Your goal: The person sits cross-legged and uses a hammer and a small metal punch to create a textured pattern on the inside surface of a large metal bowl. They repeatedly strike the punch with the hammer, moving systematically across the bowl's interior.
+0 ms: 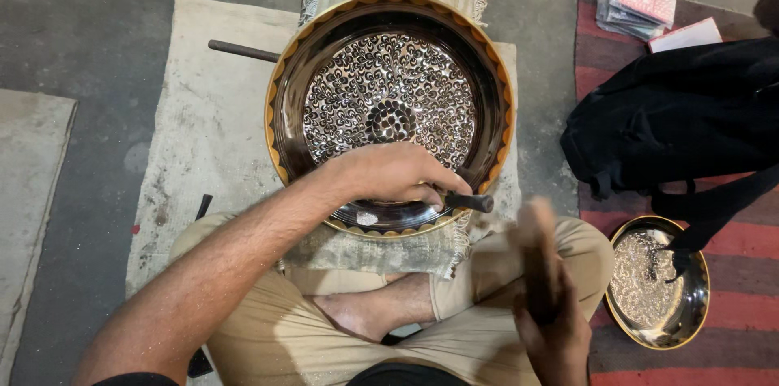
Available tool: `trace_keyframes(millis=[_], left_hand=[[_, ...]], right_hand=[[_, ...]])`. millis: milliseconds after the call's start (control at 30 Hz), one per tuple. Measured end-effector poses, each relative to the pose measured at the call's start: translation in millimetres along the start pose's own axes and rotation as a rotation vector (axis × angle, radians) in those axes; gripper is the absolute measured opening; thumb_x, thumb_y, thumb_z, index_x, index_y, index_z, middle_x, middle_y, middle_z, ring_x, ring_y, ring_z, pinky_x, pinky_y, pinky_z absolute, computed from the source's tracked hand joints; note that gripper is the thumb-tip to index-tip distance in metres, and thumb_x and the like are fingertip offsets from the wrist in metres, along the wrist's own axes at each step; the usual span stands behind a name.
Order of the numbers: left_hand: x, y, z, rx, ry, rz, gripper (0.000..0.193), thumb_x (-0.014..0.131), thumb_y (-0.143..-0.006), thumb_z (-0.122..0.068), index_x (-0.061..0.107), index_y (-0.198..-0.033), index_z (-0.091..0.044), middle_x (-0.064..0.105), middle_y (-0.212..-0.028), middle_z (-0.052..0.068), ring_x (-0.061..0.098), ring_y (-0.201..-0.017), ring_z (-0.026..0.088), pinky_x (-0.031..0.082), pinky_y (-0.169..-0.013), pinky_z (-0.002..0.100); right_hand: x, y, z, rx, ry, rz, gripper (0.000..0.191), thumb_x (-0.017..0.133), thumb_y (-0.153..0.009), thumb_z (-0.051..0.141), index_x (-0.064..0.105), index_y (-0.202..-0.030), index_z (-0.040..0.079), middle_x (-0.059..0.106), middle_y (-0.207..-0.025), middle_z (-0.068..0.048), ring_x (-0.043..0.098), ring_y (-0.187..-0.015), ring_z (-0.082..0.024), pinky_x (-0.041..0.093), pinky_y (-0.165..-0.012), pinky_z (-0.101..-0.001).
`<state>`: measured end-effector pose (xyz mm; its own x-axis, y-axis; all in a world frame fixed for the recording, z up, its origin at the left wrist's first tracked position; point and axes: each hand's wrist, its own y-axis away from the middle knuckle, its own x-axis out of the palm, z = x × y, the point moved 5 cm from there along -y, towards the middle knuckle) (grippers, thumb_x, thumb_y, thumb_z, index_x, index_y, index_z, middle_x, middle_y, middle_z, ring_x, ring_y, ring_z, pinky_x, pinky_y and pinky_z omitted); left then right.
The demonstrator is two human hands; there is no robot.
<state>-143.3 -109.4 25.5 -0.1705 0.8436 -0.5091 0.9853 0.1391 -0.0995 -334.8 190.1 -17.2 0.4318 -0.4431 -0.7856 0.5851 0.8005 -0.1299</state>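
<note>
On the left, a grey cloth mat point(203, 110) covers the floor, a dark rod point(242, 51) lying on it. The left hand point(393, 175) is clamped on a dark metal punch point(466, 202), pressed to the near rim of the big patterned bowl point(389, 102). The right hand point(552, 313), blurred, grips a dark tool point(537, 260) over the knee. Far right, a small shiny bowl point(657, 282) sits below a black bag point(682, 118).

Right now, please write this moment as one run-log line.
left hand: holds punch tool on large patterned bowl | right hand: grips blurred hammer | small bowl: beside right knee
</note>
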Motion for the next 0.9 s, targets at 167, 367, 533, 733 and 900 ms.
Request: trace_keyframes(millis=[167, 367, 533, 733, 900], left_hand=[[1.0, 0.8, -1.4, -0.021, 0.003, 0.002, 0.044, 0.073, -0.088, -0.022, 0.069, -0.13, -0.03, 0.079, -0.102, 0.006, 0.077, -0.09, 0.026, 0.057, -0.081, 0.042], [1.6, -2.2, -2.2, 0.011, -0.052, 0.012, 0.043, 0.074, -0.088, -0.022, 0.069, -0.129, -0.03, 0.079, -0.102, 0.007, 0.076, -0.089, 0.028, 0.056, -0.08, 0.043], [2.5, -1.8, 1.9, -0.081, -0.071, 0.037, 0.044, 0.074, -0.087, -0.023, 0.069, -0.13, -0.031, 0.078, -0.099, 0.009, 0.075, -0.09, 0.029, 0.055, -0.081, 0.044], [2.9, -2.9, 2.3, -0.056, -0.059, 0.014, 0.044, 0.074, -0.085, -0.023, 0.069, -0.128, -0.03, 0.08, -0.103, 0.006, 0.077, -0.091, 0.026, 0.056, -0.082, 0.042], [-7.9, 9.1, 0.2, -0.015, -0.001, -0.12, 0.044, 0.074, -0.089, -0.024, 0.068, -0.133, -0.019, 0.078, -0.108, 0.009, 0.077, -0.097, 0.025, 0.058, -0.086, 0.041]], right_hand=[[14.5, 7.6, -13.1, 0.023, -0.729, -0.07, 0.089, 0.075, -0.088, -0.005, 0.034, -0.165, 0.013, 0.058, -0.096, -0.003, 0.057, -0.081, -0.008, 0.048, -0.069, -0.0221], [18.7, -2.8, -2.6, -0.004, -0.548, 0.098, 0.078, 0.065, -0.083, -0.014, 0.043, -0.155, 0.005, 0.064, -0.122, -0.012, 0.066, -0.107, -0.019, 0.054, -0.09, -0.0313], [9.6, -4.3, -7.9, 0.176, 0.182, 0.202, 0.081, 0.078, -0.087, 0.011, 0.041, -0.159, 0.015, 0.069, -0.123, -0.013, 0.071, -0.107, -0.023, 0.057, -0.091, -0.0326], [-11.5, -7.5, 7.1, 0.029, 0.038, 0.09, 0.081, 0.08, -0.08, 0.013, 0.046, -0.153, 0.023, 0.07, -0.106, -0.022, 0.072, -0.091, -0.034, 0.058, -0.079, -0.0397], [-12.1, -10.3, -4.4, 0.121, 0.251, 0.187, 0.09, 0.085, -0.077, 0.018, 0.04, -0.155, 0.02, 0.071, -0.122, -0.017, 0.07, -0.108, -0.03, 0.055, -0.086, -0.038]])
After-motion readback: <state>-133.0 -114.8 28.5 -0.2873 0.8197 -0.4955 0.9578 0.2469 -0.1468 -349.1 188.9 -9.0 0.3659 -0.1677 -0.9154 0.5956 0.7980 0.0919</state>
